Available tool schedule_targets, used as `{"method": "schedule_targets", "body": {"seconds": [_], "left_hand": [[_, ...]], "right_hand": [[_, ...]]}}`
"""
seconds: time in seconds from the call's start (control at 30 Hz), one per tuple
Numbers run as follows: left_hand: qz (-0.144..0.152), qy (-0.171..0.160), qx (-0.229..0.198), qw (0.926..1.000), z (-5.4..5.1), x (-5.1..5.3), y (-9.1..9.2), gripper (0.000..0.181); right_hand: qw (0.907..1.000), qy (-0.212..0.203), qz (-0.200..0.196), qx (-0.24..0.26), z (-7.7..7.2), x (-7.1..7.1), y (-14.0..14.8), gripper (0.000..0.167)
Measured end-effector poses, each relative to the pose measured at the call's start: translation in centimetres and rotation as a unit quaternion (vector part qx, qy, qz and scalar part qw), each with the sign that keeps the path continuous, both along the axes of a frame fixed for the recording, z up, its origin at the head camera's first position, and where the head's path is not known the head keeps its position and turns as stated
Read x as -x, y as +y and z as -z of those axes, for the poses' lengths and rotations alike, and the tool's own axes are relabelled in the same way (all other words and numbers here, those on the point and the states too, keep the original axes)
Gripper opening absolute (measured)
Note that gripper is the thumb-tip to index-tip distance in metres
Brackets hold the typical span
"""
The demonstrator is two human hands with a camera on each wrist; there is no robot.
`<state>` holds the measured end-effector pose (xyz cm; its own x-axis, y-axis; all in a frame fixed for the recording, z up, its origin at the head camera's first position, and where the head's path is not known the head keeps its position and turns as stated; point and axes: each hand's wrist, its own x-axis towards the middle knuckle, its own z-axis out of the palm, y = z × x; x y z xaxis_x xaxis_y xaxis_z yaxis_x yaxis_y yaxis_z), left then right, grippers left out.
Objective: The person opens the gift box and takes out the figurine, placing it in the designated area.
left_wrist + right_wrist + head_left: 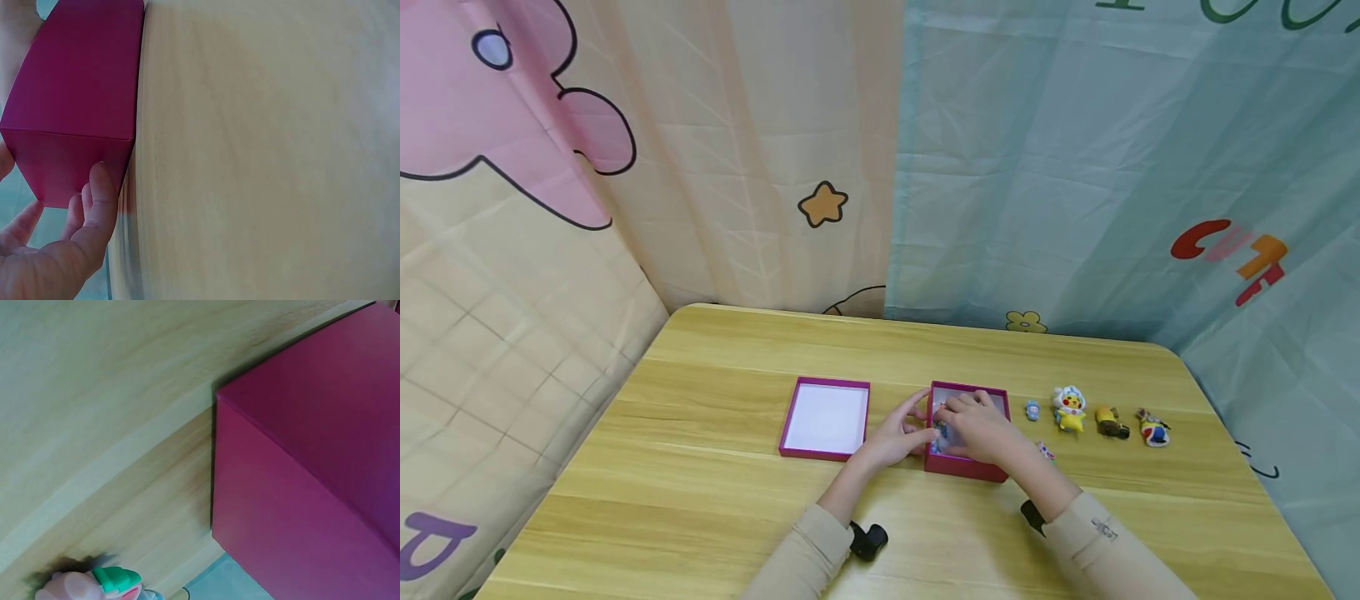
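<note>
A dark pink box [966, 467] stands on the table with its top uncovered. My left hand [891, 433] holds its left wall, the thumb at the rim and the other fingers against the outside; the left wrist view shows these fingers [97, 212] on the box side [72, 162]. Inside the box reaches my right hand [981, 427], palm down; its fingertips and whatever they touch are hidden. Small colourful things [940, 435] show in the box beside that hand. In the right wrist view only the outside of the box [300, 506] appears, not the hand.
Left of the box lies its shallow lid [826, 418], white inside up. To the right stand a small blue figure [1033, 410], a white-and-yellow figure [1069, 408], a brown-yellow figure [1111, 422] and a red-white-blue figure [1153, 428]. A pink figure [1046, 452] sits near the right forearm.
</note>
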<state>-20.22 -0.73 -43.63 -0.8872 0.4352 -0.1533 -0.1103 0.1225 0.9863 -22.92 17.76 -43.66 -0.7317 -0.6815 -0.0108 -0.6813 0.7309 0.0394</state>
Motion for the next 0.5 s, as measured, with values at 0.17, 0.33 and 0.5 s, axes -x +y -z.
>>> {"method": "schedule_targets", "body": {"seconds": [0.17, 0.33, 0.5], "left_hand": [[-0.001, -0.002, 0.0, 1.0, -0.04, 0.01, -0.02, 0.063], [-0.001, 0.005, -0.001, 1.0, 0.04, 0.0, 0.0, 0.063], [-0.003, 0.003, 0.0, 1.0, -0.02, -0.03, 0.03, 0.064]], "right_hand": [[1.0, 0.005, -0.003, 0.0, -0.05, -0.01, -0.06, 0.053], [0.9999, -0.007, 0.003, -0.008, -0.11, 0.03, -0.28, 0.054], [0.9999, -0.006, 0.007, -0.013, 0.03, 0.13, -0.34, 0.053]]}}
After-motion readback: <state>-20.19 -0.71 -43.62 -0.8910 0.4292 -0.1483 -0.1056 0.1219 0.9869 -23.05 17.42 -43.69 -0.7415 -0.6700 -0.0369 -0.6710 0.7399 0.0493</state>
